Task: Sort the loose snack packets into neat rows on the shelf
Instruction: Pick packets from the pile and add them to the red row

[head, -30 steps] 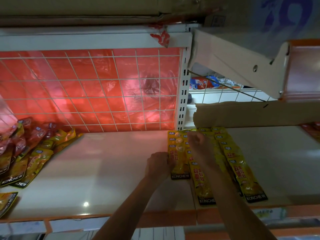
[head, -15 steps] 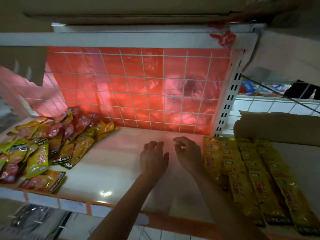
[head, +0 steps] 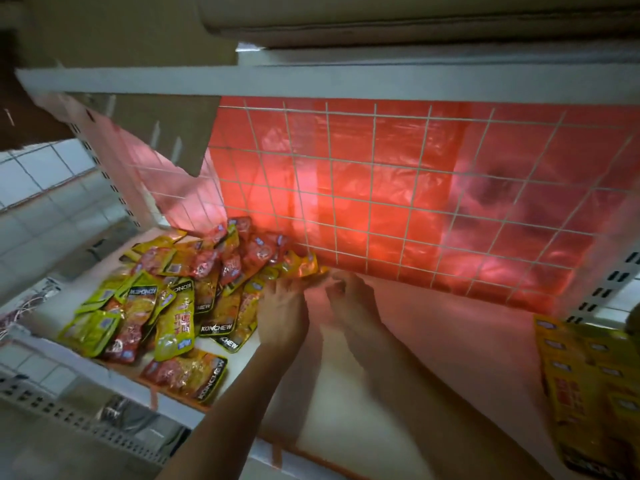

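Note:
A loose pile of yellow and red snack packets point(head: 166, 306) lies at the left end of the white shelf point(head: 433, 348). A crinkled yellow packet point(head: 302, 265) sticks out at the pile's right edge, by the back grid. My left hand point(head: 282, 308) reaches to it, and its fingers close on the packet's near end. My right hand point(head: 349, 296) is just right of it with curled fingers; blur hides whether it touches the packet. Neat rows of yellow packets point(head: 588, 386) lie at the far right of the shelf.
A white wire grid point(head: 381, 188) with red plastic sheet behind it closes the back of the shelf. A higher shelf board point(head: 346, 83) hangs overhead, and a cardboard flap point(head: 156, 129) hangs at the upper left. The shelf's front edge point(head: 162, 407) runs below the pile.
Both hands left the yellow rows on the right and moved left across the shelf to the pile. My view swung left with them. My left hand's fingers now meet a yellow packet.

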Available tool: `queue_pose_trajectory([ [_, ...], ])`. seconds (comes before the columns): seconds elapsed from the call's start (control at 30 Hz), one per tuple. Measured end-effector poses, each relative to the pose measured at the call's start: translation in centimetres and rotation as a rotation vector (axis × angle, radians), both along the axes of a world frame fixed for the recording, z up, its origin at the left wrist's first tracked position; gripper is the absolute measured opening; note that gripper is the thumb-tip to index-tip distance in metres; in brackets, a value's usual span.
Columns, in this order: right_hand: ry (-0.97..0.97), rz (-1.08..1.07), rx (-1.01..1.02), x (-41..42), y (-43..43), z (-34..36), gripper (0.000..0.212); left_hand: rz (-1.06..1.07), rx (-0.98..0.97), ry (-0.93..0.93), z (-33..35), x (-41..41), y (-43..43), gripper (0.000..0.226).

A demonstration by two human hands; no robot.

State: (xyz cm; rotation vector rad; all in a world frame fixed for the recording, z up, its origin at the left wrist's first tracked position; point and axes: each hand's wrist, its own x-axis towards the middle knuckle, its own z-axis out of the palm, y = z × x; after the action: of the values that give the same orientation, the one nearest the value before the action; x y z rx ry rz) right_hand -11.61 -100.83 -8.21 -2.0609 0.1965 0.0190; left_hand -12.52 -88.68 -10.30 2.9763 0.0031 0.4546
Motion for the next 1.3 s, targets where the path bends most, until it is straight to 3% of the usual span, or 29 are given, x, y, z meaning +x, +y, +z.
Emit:
queue_pose_trajectory([
  [0.13, 0.077, -0.132, 0.091, 4.3, 2.9, -1.3, 0.037, 0.040, 0.042, -0.018, -0.1, 1.8, 1.2, 0.031],
  [0.27, 0.139, -0.194, 0.034, 6.4, 4.5, -0.9, 0.056, 0.036, -0.031, 0.014, -0.9, 2.8, 1.8, 0.041],
  [0.4, 0.179, -0.256, 0.072, 7.3, 5.1, -1.4, 0.064, 0.026, -0.029, 0.031, -1.3, 2.9, 1.9, 0.026],
  [0.5, 0.166, -0.328, 0.134, 7.3, 5.5, -1.8, 0.060, -0.008, -0.051, 0.042, -1.0, 2.5, 1.8, 0.031],
  [0.7, 0.115, -0.393, 0.296, 6.1, 4.0, -2.7, 0.037, -0.029, -0.238, -0.036, -0.7, 2.1, 1.1, 0.014],
  [0.87, 0.069, -0.346, 0.375, 3.9, -0.1, -3.1, 0.016, -0.100, -0.356, -0.055, -0.4, 1.6, -0.6, 0.030],
  [1.07, 0.032, -0.282, 0.509, 2.3, -6.1, -4.9, 0.027, -0.133, -0.562, 0.196, 1.0, 0.1, -4.2, 0.051],
  [1.23, -0.118, -0.267, 0.632, -2.2, -9.4, -1.3, 0.022, -0.227, -0.781, 0.342, 2.2, -2.0, -7.1, 0.019],
  [1.3, -0.115, -0.231, 0.667, -4.2, -10.8, -0.3, 0.015, -0.202, -0.920, 0.334, 2.0, -2.8, -8.5, 0.027],
])
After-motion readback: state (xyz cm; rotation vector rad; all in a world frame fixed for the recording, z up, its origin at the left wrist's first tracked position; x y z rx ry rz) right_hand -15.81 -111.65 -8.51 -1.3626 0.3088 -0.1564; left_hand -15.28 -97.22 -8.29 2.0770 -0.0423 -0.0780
